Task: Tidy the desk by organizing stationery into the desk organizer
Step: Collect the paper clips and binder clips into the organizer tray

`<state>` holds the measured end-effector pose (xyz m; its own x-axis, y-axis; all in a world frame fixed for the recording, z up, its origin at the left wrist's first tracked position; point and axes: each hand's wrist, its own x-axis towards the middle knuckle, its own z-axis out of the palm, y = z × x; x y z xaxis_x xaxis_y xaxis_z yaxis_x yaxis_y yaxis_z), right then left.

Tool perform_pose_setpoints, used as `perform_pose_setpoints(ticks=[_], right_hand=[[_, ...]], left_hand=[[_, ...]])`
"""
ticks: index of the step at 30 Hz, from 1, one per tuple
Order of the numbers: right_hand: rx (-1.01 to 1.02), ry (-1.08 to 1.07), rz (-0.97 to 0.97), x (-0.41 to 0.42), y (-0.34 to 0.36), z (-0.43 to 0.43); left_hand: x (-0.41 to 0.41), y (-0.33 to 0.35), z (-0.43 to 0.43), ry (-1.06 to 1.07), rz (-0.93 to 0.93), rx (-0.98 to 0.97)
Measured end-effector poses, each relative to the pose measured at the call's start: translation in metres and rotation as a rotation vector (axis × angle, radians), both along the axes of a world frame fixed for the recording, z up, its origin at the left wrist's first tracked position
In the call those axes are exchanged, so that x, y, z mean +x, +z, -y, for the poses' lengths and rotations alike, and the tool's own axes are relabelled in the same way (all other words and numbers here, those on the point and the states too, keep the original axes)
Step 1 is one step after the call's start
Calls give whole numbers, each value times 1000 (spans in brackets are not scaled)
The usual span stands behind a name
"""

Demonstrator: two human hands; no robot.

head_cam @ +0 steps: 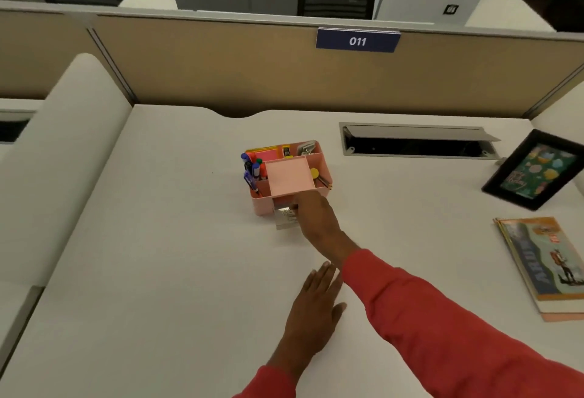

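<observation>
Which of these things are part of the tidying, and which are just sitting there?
Part of the job: pink desk organizer, its open drawer, markers, binder clips, right hand.
Just lying about: picture frame, book.

Left of the pink desk organizer (289, 178) the white desk (142, 239) is wide and free. Its small drawer (284, 223) juts out on the near side. Right of it lie the open cable tray (417, 141), a picture frame (534, 170) and a book (546, 265). The tan partition (221, 75) closes the far edge.
</observation>
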<state>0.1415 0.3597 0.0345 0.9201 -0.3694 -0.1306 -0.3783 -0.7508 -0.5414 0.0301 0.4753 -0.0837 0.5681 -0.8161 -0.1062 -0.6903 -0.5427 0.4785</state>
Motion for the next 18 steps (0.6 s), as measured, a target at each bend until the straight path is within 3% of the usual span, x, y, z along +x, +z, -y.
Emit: perform_pose_setpoints(ticks=[8,9,11,14,18], right_hand=[[158,-2,60,-12,14,12],[102,-6,60,-20,17,17],[28,-36,142,-51,19,33],[82,-172,197,-123,11,58],[132,-369,108,-229,-19,86]], left_hand=[[-3,3,-2,30,40,-20],[-3,3,-1,40,29,-17],[-4,4,1,54,15,-4],[-10,4,7,64,59,38],[-20,6,20,30,82,42]])
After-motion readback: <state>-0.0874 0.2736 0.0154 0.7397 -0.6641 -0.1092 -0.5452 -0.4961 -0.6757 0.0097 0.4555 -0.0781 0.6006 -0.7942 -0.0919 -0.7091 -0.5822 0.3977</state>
